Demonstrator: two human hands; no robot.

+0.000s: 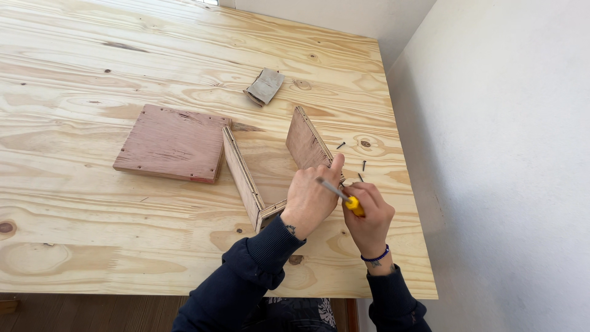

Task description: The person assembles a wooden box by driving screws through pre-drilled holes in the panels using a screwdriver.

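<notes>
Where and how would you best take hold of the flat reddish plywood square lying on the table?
Grip the plywood square by its left edge, coming in from the left. It lies flat, so only its thin edges offer purchase, and the right edge sits close against the upright frame that the left hand steadies.

Both arms wear dark navy sleeves with ribbed cuffs. The right hand (367, 216) has a blue beaded bracelet (375, 256) at the wrist; small dark tattoos mark both wrists.

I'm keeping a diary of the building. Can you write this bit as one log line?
left hand: steadies wood frame | right hand: holds screwdriver at frame | flat board, screws on table
</notes>
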